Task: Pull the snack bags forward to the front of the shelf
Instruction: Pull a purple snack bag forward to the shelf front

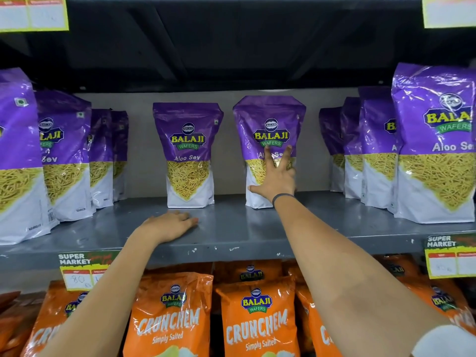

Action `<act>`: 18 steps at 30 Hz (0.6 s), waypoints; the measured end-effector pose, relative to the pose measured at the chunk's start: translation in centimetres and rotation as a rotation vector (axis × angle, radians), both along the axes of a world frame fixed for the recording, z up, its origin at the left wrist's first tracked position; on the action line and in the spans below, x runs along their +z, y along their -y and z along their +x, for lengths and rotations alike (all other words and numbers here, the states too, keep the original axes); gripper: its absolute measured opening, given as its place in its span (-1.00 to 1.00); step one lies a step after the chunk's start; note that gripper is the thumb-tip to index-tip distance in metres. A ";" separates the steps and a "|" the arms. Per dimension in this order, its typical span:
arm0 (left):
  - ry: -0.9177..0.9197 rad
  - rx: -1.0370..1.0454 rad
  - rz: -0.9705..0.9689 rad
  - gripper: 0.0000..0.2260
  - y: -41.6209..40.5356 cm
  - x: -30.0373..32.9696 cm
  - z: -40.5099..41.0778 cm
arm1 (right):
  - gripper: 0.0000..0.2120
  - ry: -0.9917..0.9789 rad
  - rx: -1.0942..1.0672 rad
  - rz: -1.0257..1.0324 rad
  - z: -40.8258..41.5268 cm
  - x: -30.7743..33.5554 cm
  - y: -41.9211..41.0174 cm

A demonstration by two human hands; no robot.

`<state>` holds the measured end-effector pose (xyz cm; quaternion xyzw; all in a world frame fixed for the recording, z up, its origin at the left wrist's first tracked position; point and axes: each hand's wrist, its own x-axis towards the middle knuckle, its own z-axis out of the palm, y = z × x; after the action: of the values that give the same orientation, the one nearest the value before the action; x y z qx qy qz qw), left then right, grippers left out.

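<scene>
Two purple Balaji Aloo Sev bags stand upright at the back of the grey shelf (231,235). My right hand (277,179) is spread open against the front of the right bag (269,119), fingers apart and touching it without a closed grip. The left bag (189,148) stands alone beside it. My left hand (168,225) rests flat, palm down, on the shelf just in front of the left bag and holds nothing.
More purple Aloo Sev bags stand in rows at the left (64,150) and right (435,150), reaching nearer the shelf's front. Orange Crunchem bags (257,318) fill the shelf below. Price tags (79,271) hang on the shelf edge. A dark shelf lies overhead.
</scene>
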<state>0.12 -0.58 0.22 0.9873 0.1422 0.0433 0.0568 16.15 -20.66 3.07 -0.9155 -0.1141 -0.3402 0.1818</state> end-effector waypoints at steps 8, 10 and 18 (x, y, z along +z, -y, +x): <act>0.002 -0.015 0.015 -0.54 -1.2 -0.5 0.7 | 0.14 -0.015 -0.010 0.030 -2.6 0.1 0.8; 0.007 -0.018 0.015 -0.54 -1.2 -0.5 0.7 | 0.14 -0.009 -0.013 0.035 -3.3 0.1 0.9; 0.017 -0.023 0.011 -0.56 -0.8 -0.3 0.4 | 0.13 0.003 0.019 0.077 -5.8 -0.3 1.9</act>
<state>0.49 0.20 -0.05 0.9887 0.1301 0.0519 0.0529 10.36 -22.55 2.79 -0.9063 -0.1098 -0.3440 0.2198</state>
